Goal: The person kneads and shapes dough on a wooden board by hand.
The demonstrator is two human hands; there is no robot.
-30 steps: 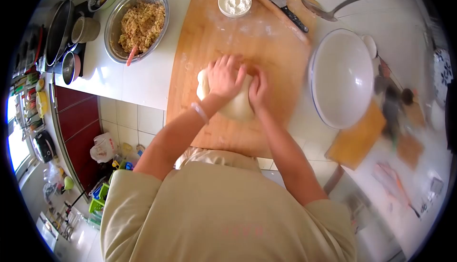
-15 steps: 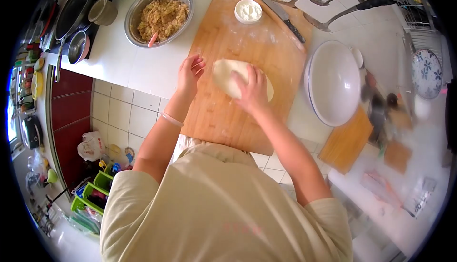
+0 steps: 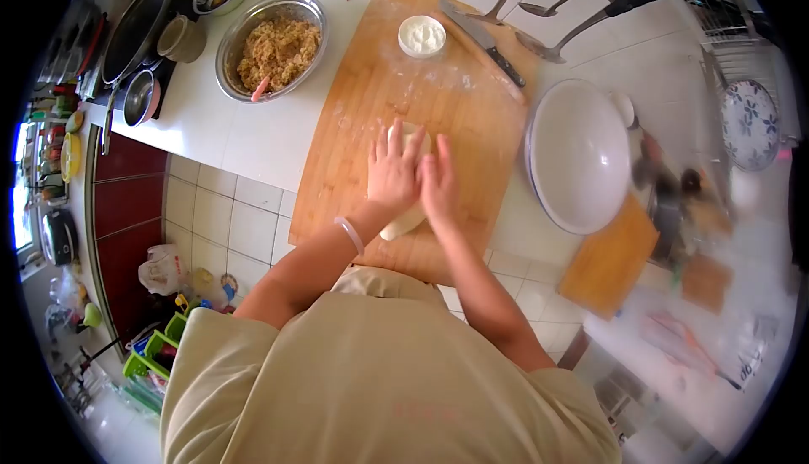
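My left hand [image 3: 393, 171] lies over a pale piece of dough [image 3: 404, 226], fingers spread and palm down. Close against it, my right hand [image 3: 438, 182] is at the dough's right side with its fingers stretched out. The hands cover most of the dough; its lower end and a bit at the top show. Under it is a wooden board [image 3: 337, 186] with flour traces. Toward the board's far end are a small white bowl of flour [image 3: 421, 36], a knife [image 3: 484, 42] and a wooden rolling pin [image 3: 482, 61].
A metal bowl of filling [image 3: 278, 53] with a pink-handled utensil stands left of the board. To the right are a large white basin [image 3: 581, 156] and a smaller wooden board [image 3: 608, 257]. Long-handled utensils [image 3: 581, 30] hang at the back. Pans [image 3: 135, 34] are at far left.
My left hand has come from the board's left edge onto the dough. My right hand has moved to the dough's right side. The dough now looks narrower and lies lengthwise toward me.
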